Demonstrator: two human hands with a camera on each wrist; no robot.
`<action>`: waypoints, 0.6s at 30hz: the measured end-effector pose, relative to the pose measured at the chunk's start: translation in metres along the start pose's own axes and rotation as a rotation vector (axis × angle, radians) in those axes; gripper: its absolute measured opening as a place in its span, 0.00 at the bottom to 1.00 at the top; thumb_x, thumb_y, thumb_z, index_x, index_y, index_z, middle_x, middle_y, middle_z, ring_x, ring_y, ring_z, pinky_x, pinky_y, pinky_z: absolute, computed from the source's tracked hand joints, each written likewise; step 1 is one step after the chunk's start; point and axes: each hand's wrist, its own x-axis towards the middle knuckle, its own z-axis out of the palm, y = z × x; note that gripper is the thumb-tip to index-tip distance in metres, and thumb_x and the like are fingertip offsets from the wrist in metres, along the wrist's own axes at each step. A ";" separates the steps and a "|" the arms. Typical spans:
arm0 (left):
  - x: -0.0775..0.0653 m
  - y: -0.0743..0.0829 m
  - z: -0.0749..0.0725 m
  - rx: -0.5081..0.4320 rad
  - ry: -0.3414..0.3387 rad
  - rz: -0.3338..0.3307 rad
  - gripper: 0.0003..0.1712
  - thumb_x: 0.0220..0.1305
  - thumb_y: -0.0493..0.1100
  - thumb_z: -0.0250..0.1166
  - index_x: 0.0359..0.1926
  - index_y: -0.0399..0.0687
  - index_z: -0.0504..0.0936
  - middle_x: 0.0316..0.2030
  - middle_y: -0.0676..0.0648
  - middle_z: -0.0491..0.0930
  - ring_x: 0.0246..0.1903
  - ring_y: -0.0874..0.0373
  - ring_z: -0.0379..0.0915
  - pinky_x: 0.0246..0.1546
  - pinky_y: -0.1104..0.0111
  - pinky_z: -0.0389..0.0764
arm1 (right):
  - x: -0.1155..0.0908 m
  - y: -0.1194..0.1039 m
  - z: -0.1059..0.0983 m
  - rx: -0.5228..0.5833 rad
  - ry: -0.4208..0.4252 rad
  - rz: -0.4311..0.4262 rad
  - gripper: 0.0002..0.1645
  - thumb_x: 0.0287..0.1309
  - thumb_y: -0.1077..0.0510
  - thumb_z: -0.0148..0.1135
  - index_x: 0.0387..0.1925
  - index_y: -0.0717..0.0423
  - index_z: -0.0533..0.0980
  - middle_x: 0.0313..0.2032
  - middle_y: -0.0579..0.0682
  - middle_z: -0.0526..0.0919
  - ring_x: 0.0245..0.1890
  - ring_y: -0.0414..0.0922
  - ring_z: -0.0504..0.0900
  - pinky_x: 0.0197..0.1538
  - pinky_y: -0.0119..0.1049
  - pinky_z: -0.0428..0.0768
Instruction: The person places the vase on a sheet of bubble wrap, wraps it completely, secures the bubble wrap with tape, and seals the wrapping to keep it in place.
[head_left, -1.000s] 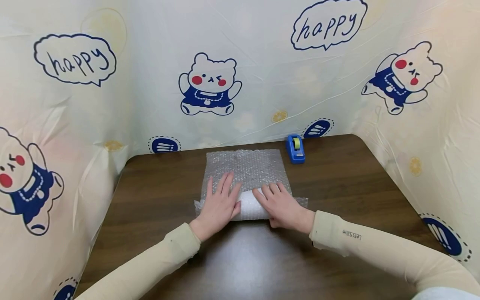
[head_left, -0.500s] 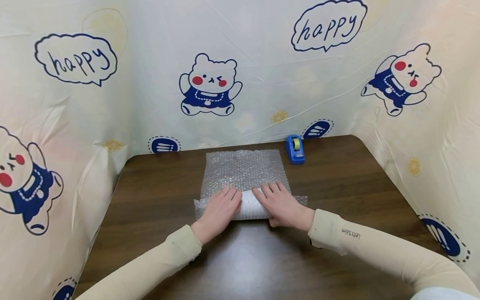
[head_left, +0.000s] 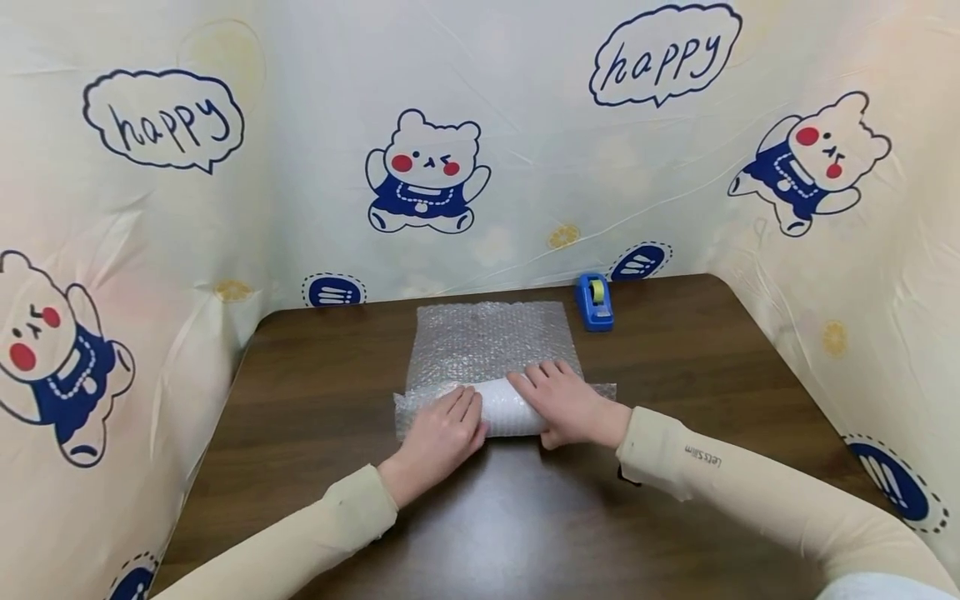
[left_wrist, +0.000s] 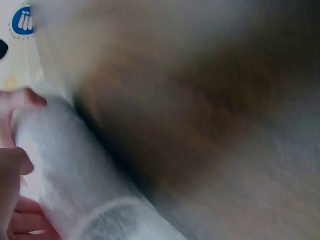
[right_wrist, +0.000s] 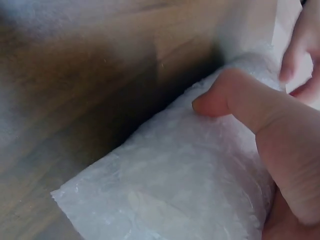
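A sheet of bubble wrap (head_left: pixel 491 337) lies on the table, its near end wound into a white roll (head_left: pixel 512 410). What is inside the roll is hidden. My left hand (head_left: pixel 441 433) grips the left part of the roll, fingers over the top. The right part is held by my right hand (head_left: pixel 573 404); in the right wrist view its thumb (right_wrist: pixel 235 95) presses the near side of the bubble wrap roll (right_wrist: pixel 175 175). Loose flaps of wrap stick out past both hands. In the left wrist view one open end of the roll (left_wrist: pixel 75 160) shows a hollow.
A blue tape dispenser (head_left: pixel 596 304) with a yellowish roll stands at the back right of the brown table (head_left: pixel 315 392), just beyond the sheet's corner. A printed cloth (head_left: pixel 525 167) hangs around the table's back and sides.
My left hand was spread flat over the wrap; its fingers have drawn back and curled over the roll. The right hand keeps its grip. The view has shifted slightly.
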 end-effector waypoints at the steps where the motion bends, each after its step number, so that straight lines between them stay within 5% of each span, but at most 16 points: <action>1: -0.002 0.003 0.000 0.024 -0.043 -0.005 0.29 0.62 0.50 0.74 0.52 0.28 0.84 0.49 0.33 0.86 0.50 0.43 0.86 0.52 0.58 0.84 | 0.001 0.001 -0.001 0.011 -0.014 -0.003 0.63 0.38 0.42 0.85 0.71 0.61 0.64 0.56 0.61 0.78 0.55 0.60 0.78 0.57 0.60 0.77; 5: -0.009 0.016 0.000 0.107 -0.267 -0.037 0.46 0.65 0.57 0.70 0.67 0.22 0.70 0.64 0.26 0.74 0.65 0.36 0.73 0.66 0.52 0.74 | 0.006 0.007 -0.004 0.044 -0.065 -0.007 0.62 0.41 0.42 0.84 0.72 0.62 0.64 0.59 0.61 0.78 0.57 0.60 0.78 0.59 0.60 0.77; 8: -0.012 0.019 0.003 0.139 -0.366 -0.066 0.52 0.64 0.58 0.70 0.73 0.23 0.62 0.70 0.25 0.66 0.72 0.34 0.64 0.71 0.50 0.67 | 0.008 0.011 -0.007 0.068 -0.091 -0.010 0.61 0.42 0.43 0.84 0.72 0.63 0.64 0.59 0.61 0.78 0.58 0.61 0.77 0.59 0.61 0.77; 18: -0.012 0.014 0.020 0.150 -0.311 -0.099 0.54 0.62 0.58 0.72 0.74 0.26 0.60 0.70 0.29 0.68 0.69 0.38 0.67 0.70 0.50 0.67 | 0.013 0.020 -0.013 0.130 -0.158 -0.023 0.60 0.44 0.45 0.82 0.73 0.63 0.63 0.61 0.61 0.76 0.60 0.61 0.76 0.60 0.61 0.76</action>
